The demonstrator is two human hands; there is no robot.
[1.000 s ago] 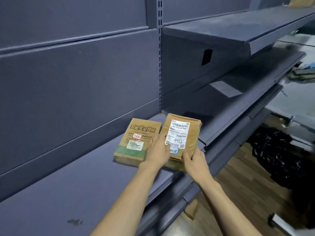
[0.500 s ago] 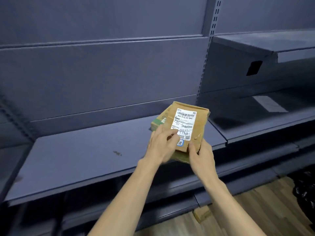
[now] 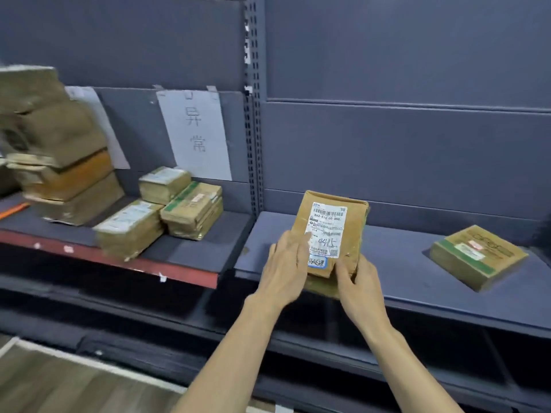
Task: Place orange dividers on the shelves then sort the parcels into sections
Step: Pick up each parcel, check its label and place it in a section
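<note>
- Head view: I am holding a brown parcel (image 3: 331, 234) upright in front of the grey shelf (image 3: 402, 272), its white label facing me with "4415" handwritten on it.
- My right hand (image 3: 356, 286) is gripping the parcel's lower right corner, thumb on the front, fingers curled behind.
- My left hand (image 3: 286, 263) is lying flat and open against the parcel's left edge, fingertips touching the label.
- 1 green-striped parcel (image 3: 478, 256) is lying flat on the same shelf, well apart to the right.
- On the red-edged shelf (image 3: 119, 260) to the left, 3 small parcels (image 3: 167, 210) are sitting close together below a paper sign (image 3: 195, 134).
- Farther left a stack of parcels (image 3: 56, 150) is blurring; it seems to hold about 4 boxes.
- An orange strip (image 3: 13, 210), possibly a divider, is lying at the far left edge.
</note>
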